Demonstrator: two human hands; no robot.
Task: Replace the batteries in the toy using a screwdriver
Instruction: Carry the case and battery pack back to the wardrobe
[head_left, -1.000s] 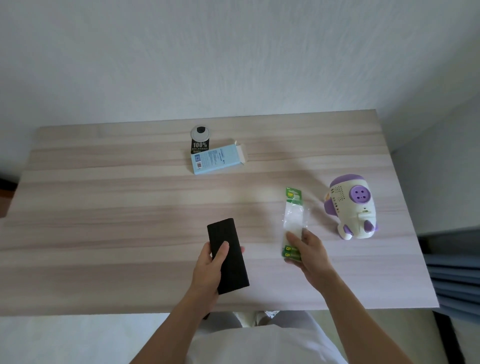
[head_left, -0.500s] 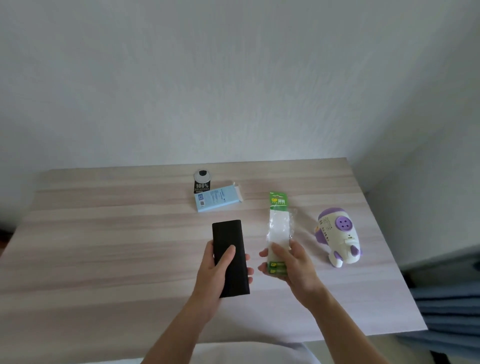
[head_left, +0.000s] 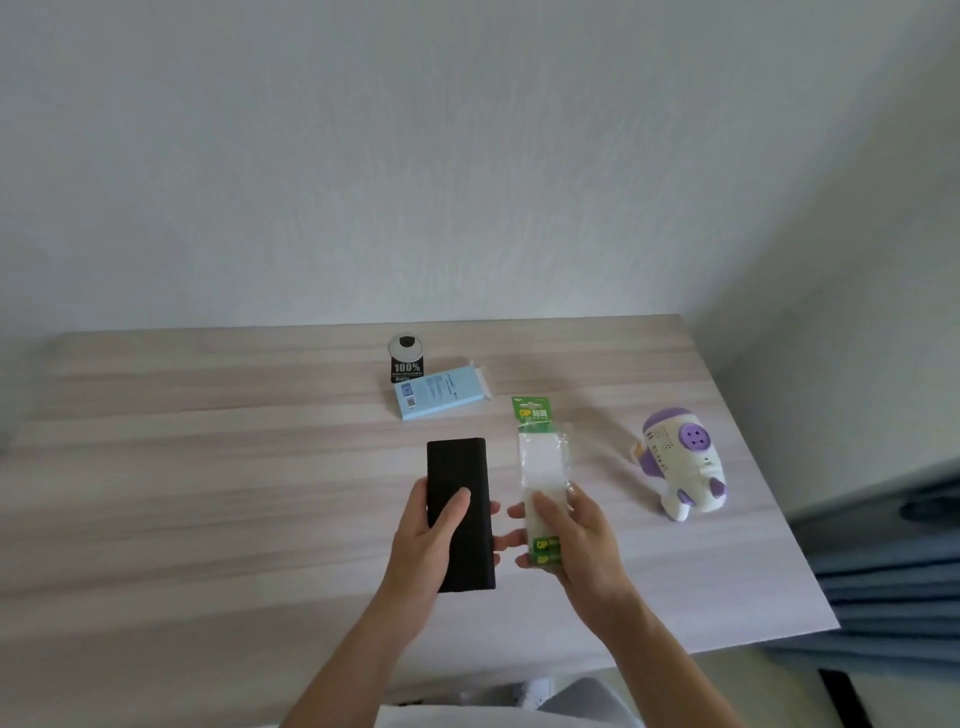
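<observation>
Two hands are gripping things above the wooden table (head_left: 208, 499), while the white and purple toy (head_left: 680, 462) is lying on its side well to the right, near the table's right edge, untouched. Just left of it, the right hand (head_left: 576, 540) is clamping the lower end of a green-labelled battery pack (head_left: 540, 467), thumb across its clear front. Beside that, the left hand (head_left: 431, 545) is wrapping around a flat black case (head_left: 460, 483), thumb lying on top. Farther back, a light blue box (head_left: 441, 389) is lying flat, touching a small black-and-white tag (head_left: 407, 358).
</observation>
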